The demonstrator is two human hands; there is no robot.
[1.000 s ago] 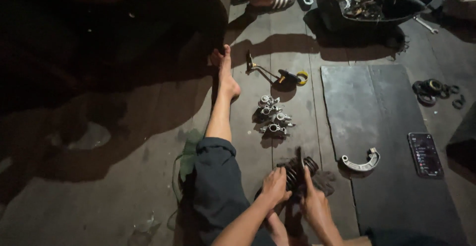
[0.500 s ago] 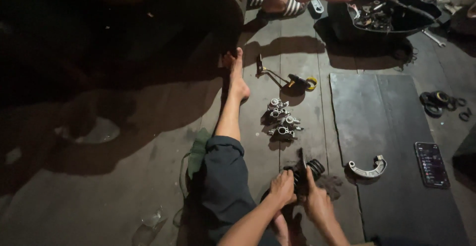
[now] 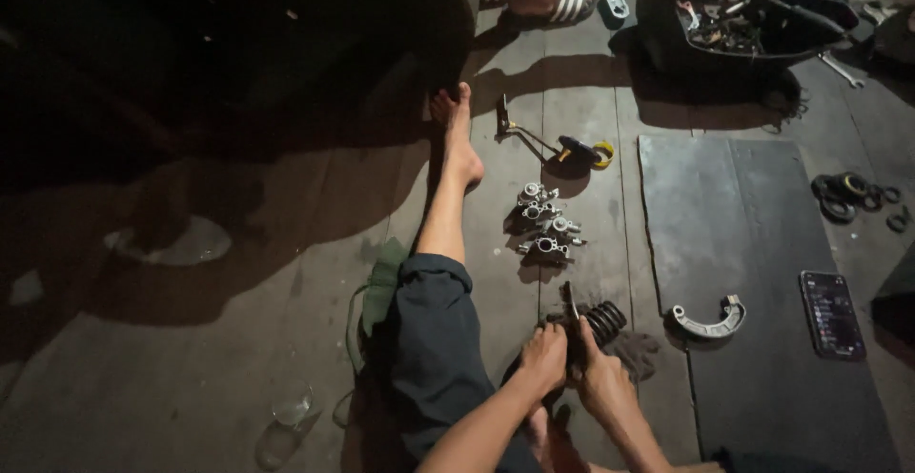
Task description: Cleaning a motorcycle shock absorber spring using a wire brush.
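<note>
— What's changed in the last second?

— Hardly anything in my hands. My left hand (image 3: 545, 359) and right hand (image 3: 600, 382) are still closed around the same dark part with the coil spring (image 3: 604, 321), held low over the floor planks (image 3: 286, 273) just past my knee. The spring end still sticks out to the right of my fingers, and a thin rod (image 3: 570, 299) still pokes up above them. What moved is my head: the view has slid a little, so everything sits further right and lower than it did.

— So the grip hasn't let go?

— No, both hands stay wrapped tight on it (whether anything inside has turned, I can't tell, it's too dark there). I'd judge I'm still in the middle of working on it.

— And the rest?

— Unmoved. The cluster of small metal castings (image 3: 545, 220) lies beside my bare foot (image 3: 459, 139), the curved brake shoe (image 3: 707, 321) on the grey mat (image 3: 762, 378), the phone (image 3: 832, 313) further right, and the rubber rings (image 3: 846, 195) near the mat's far corner.
</note>
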